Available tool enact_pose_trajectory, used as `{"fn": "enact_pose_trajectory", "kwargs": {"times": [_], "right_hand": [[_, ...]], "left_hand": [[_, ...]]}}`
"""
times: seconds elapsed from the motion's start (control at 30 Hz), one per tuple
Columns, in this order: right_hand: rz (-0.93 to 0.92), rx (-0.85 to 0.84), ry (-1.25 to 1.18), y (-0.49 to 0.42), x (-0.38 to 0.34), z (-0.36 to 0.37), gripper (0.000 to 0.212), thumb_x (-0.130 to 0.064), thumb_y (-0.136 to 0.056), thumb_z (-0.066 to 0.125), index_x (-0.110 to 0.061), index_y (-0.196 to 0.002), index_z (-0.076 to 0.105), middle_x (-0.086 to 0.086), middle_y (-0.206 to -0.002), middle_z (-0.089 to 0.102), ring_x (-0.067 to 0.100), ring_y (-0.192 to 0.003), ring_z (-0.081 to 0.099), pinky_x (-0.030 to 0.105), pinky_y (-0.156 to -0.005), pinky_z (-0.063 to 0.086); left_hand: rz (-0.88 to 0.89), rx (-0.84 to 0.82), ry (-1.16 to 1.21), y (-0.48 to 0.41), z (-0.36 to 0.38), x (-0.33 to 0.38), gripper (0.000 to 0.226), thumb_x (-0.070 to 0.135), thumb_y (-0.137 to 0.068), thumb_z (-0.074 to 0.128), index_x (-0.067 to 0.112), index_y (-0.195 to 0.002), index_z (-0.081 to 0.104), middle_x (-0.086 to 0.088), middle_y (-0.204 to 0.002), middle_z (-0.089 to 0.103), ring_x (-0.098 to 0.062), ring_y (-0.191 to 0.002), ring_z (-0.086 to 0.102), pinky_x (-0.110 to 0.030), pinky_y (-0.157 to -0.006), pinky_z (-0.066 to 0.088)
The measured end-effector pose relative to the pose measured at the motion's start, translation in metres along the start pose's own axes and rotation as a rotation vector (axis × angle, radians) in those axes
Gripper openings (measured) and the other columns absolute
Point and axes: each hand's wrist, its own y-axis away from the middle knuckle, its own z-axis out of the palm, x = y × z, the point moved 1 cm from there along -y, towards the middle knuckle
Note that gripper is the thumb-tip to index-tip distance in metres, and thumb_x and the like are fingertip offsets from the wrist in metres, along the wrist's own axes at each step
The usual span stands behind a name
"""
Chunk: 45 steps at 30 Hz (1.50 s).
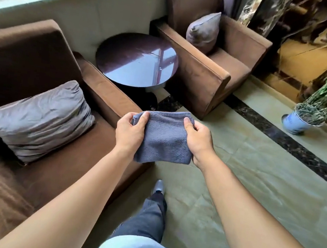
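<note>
A folded blue-grey cloth (164,137) hangs in the air in front of me, over the floor beside the near armchair. My left hand (129,131) grips its left edge, thumb on top near the upper corner. My right hand (196,139) grips its right edge the same way. The cloth's lower part droops between my wrists. A round dark glossy side table (136,59) stands just beyond the cloth, between two armchairs.
A brown armchair (33,56) with a grey cushion (39,119) is at my left. A second brown armchair (206,71) with a cushion (204,31) stands behind the table. A potted plant (296,123) leans at the right. My leg and shoe (158,187) are below on the tiled floor.
</note>
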Motion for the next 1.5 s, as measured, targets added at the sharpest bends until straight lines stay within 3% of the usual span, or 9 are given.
{"fn": "enact_pose_trajectory", "kwargs": {"times": [0.23, 0.4, 0.6, 0.77, 0.87, 1.03, 1.17, 1.37, 1.5], "right_hand": [[0.029, 0.019, 0.144, -0.19, -0.046, -0.012, 0.061, -0.054, -0.082, 0.05, 0.006, -0.086, 0.058, 0.003, -0.075, 0.051, 0.017, -0.071, 0.044, 0.035, -0.067, 0.036], [0.068, 0.009, 0.17, -0.303, -0.074, -0.02, 0.049, -0.047, -0.091, 0.05, 0.0, -0.087, 0.064, 0.003, -0.078, 0.06, 0.016, -0.074, 0.051, 0.034, -0.07, 0.042], [0.133, -0.078, 0.233, -0.445, -0.082, -0.003, 0.062, -0.057, -0.081, 0.041, 0.001, -0.091, 0.061, 0.003, -0.08, 0.059, 0.017, -0.077, 0.052, 0.045, -0.08, 0.052], [0.168, -0.262, 0.314, -0.564, -0.095, 0.023, 0.057, -0.05, -0.09, 0.041, 0.003, -0.097, 0.061, 0.02, -0.09, 0.067, 0.017, -0.081, 0.053, 0.047, -0.091, 0.051], [0.23, -0.389, 0.406, -0.625, -0.101, 0.059, 0.053, -0.048, -0.093, 0.041, 0.002, -0.092, 0.06, 0.006, -0.083, 0.06, 0.018, -0.08, 0.052, 0.044, -0.083, 0.049], [0.254, -0.595, 0.52, -0.7, -0.094, 0.141, 0.032, -0.033, -0.093, 0.05, -0.005, -0.08, 0.056, 0.003, -0.078, 0.053, 0.018, -0.076, 0.046, 0.037, -0.071, 0.04], [0.268, -0.687, 0.609, -0.755, -0.071, 0.206, 0.02, -0.022, -0.083, 0.056, -0.023, -0.099, 0.067, 0.005, -0.094, 0.073, 0.019, -0.089, 0.067, 0.052, -0.088, 0.058], [0.282, -0.716, 0.732, -0.814, -0.032, 0.284, 0.043, -0.009, -0.087, 0.055, -0.026, -0.126, 0.059, -0.003, -0.104, 0.071, 0.019, -0.099, 0.068, 0.041, -0.093, 0.056], [0.338, -0.814, 0.848, -0.837, -0.012, 0.301, 0.06, -0.014, -0.091, 0.056, -0.025, -0.148, 0.042, -0.002, -0.133, 0.062, 0.019, -0.115, 0.061, 0.033, -0.097, 0.049]], "left_hand": [[-0.101, 0.009, 0.005, -0.157, 0.116, 0.028, 0.026, 0.041, -0.085, 0.067, 0.023, -0.067, 0.06, 0.012, -0.064, 0.06, -0.004, -0.063, 0.052, -0.03, -0.071, 0.044], [-0.144, 0.018, 0.003, -0.244, 0.177, 0.047, 0.03, 0.051, -0.08, 0.065, 0.024, -0.067, 0.061, 0.011, -0.064, 0.061, -0.009, -0.065, 0.054, -0.036, -0.076, 0.048], [-0.277, 0.05, 0.057, -0.354, 0.25, 0.04, 0.023, 0.038, -0.087, 0.066, 0.016, -0.082, 0.067, 0.004, -0.079, 0.067, -0.01, -0.075, 0.057, -0.033, -0.08, 0.049], [-0.456, 0.181, 0.067, -0.444, 0.292, 0.032, 0.018, 0.036, -0.084, 0.065, 0.018, -0.084, 0.067, 0.0, -0.088, 0.07, -0.014, -0.082, 0.061, -0.039, -0.09, 0.053], [-0.536, 0.324, 0.039, -0.489, 0.299, 0.023, 0.022, 0.043, -0.077, 0.061, 0.022, -0.084, 0.065, -0.001, -0.094, 0.072, -0.018, -0.087, 0.063, -0.046, -0.096, 0.052], [-0.607, 0.471, -0.008, -0.566, 0.282, -0.01, 0.02, 0.033, -0.08, 0.059, 0.02, -0.095, 0.061, 0.006, -0.092, 0.066, -0.022, -0.095, 0.061, -0.039, -0.092, 0.05], [-0.661, 0.489, -0.076, -0.627, 0.264, -0.048, 0.025, 0.019, -0.086, 0.057, 0.025, -0.11, 0.059, 0.008, -0.104, 0.063, -0.019, -0.103, 0.06, -0.029, -0.089, 0.045], [-0.748, 0.426, -0.18, -0.698, 0.252, -0.104, 0.044, 0.017, -0.087, 0.058, 0.03, -0.128, 0.053, 0.007, -0.118, 0.064, -0.018, -0.108, 0.06, -0.026, -0.091, 0.041], [-0.878, 0.395, -0.213, -0.716, 0.255, -0.127, 0.063, 0.019, -0.087, 0.064, 0.028, -0.145, 0.041, 0.001, -0.142, 0.055, -0.022, -0.125, 0.054, -0.023, -0.09, 0.034]]}}
